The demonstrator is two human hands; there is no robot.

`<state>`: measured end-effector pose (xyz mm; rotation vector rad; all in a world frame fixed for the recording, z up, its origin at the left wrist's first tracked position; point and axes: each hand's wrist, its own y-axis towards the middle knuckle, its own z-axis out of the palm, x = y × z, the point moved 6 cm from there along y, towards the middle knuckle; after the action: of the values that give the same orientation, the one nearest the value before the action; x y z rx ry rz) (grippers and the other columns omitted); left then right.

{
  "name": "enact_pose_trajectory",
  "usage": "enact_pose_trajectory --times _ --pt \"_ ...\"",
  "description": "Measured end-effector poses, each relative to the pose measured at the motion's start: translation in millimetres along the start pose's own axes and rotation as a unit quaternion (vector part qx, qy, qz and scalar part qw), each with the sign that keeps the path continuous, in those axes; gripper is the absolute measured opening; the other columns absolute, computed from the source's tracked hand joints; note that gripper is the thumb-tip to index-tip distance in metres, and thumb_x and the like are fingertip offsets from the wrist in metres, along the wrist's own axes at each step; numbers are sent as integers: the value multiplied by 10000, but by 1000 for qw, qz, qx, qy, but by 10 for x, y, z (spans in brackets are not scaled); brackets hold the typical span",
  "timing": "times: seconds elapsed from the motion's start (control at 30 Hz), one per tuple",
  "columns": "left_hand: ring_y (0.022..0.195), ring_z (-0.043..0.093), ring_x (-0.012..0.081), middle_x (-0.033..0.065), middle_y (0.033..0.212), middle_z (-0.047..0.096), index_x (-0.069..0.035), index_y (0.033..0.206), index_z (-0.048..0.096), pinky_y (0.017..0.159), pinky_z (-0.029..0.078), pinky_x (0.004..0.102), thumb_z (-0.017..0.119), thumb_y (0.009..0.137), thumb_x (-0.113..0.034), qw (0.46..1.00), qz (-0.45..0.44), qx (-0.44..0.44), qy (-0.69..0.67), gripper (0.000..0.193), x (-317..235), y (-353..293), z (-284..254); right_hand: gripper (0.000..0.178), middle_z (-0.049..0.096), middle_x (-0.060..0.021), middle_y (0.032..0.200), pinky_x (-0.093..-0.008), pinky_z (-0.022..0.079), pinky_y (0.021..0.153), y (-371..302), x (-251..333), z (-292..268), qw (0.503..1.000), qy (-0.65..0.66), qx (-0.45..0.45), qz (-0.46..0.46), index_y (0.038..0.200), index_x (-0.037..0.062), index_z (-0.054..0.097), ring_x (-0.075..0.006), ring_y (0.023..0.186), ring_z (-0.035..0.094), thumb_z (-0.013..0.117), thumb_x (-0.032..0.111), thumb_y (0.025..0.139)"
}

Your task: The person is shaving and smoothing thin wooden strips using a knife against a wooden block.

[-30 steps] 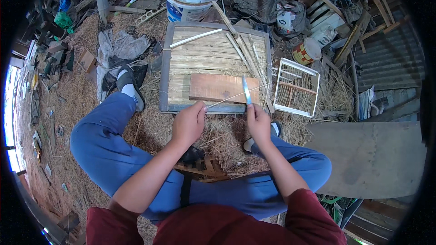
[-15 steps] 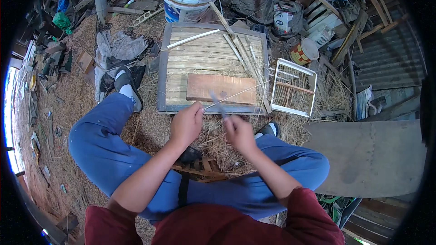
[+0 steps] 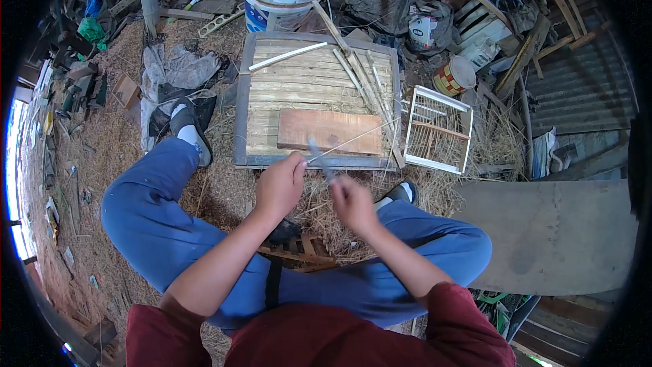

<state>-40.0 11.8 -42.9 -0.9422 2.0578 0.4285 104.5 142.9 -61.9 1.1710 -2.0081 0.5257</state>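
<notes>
My left hand [image 3: 280, 180] is closed on one end of a thin pale stick [image 3: 356, 138], which slants up and to the right over the board. In my right hand [image 3: 353, 205] is a knife [image 3: 320, 157]; its blade is blurred and crosses the stick close to my left fingers. Beyond both hands a reddish-brown wooden block [image 3: 329, 129] lies on a low slatted wooden board [image 3: 272, 98] with a grey frame. Several loose wood strips [image 3: 354, 71] rest on the board's right side, and a white strip [image 3: 288, 56] lies near its far edge.
Right of the board stands a small wooden frame [image 3: 440, 129] with thin bars. A white and blue bucket [image 3: 272, 0] and a checkered tin [image 3: 454, 76] sit farther back. A grey flat panel [image 3: 550, 238] is at my right. Wood shavings [image 3: 102, 183] cover the floor.
My right hand with the knife has shifted slightly left and toward me along the stick. The left hand keeps its hold, almost still.
</notes>
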Motion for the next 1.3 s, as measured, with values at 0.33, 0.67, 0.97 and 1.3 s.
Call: enact_pose_trajectory --times 0.33,0.67,0.97,1.3 --pt "786 669 467 227 806 680 -71 993 629 670 496 571 573 1043 -217 1000 -1 -6 -1 164 -30 -7 -12 342 592 -151 655 -392 443 558 -34 39 54 999 26 31 -1 843 -3 617 -189 566 524 599 249 1075" --pt "806 663 478 234 818 675 -66 984 617 689 495 577 569 1048 -226 1000 -15 8 1 179 77 -9 -4 309 651 -249 724 -487 508 615 99 -41 -136 999 23 12 41 928 13 678 -428 677 688 593 276 1066" --pt "858 704 428 196 889 724 -37 1014 669 717 528 485 584 1044 -177 1000 -22 20 2 166 113 -13 0 341 609 -212 664 -451 468 553 144 -213 -154 999 -25 -32 29 889 -3 639 -344 589 624 593 282 1069" --pt "794 667 469 234 792 665 -60 1012 646 690 492 559 573 1050 -238 998 -43 38 -23 196 136 -13 18 310 645 -259 717 -520 503 607 256 -362 -367 992 -47 -51 104 916 22 672 -454 664 667 611 294 1052"
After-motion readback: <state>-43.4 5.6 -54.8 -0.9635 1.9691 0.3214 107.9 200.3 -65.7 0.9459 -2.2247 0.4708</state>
